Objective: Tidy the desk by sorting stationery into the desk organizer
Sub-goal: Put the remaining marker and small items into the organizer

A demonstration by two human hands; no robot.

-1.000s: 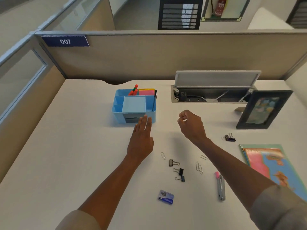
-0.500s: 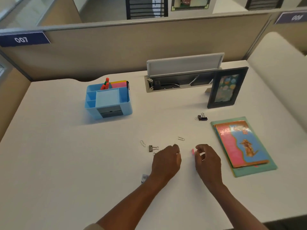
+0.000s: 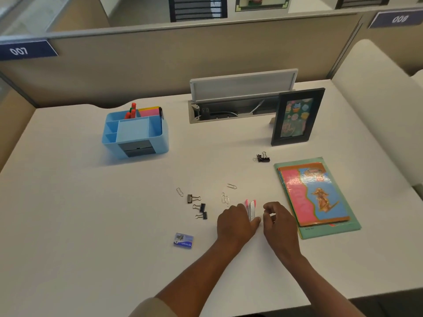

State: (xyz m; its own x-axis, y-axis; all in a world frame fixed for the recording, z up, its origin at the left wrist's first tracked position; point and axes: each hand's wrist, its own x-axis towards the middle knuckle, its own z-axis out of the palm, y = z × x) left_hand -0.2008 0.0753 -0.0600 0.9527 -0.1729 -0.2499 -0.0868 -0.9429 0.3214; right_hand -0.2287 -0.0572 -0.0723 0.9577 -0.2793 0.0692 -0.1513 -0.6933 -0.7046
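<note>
Cubicle bench (image 3: 91,225), pale. Organizer (image 3: 135,133) at ten o'clock, markers and notes already inside. Left hand (image 3: 235,225) gripping stapler (image 3: 251,210) at centre; right hand (image 3: 278,221) beside, fingers curled, hold not discernible. Outstanding: binder clips (image 3: 198,207), paper clips (image 3: 225,197), staple box (image 3: 183,240) at seven o'clock. Barely begun.

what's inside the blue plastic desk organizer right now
The blue plastic desk organizer holds orange markers, pink and yellow sticky notes and a black pen at the back. Front compartments look empty; the drawer's contents are hidden.
</note>
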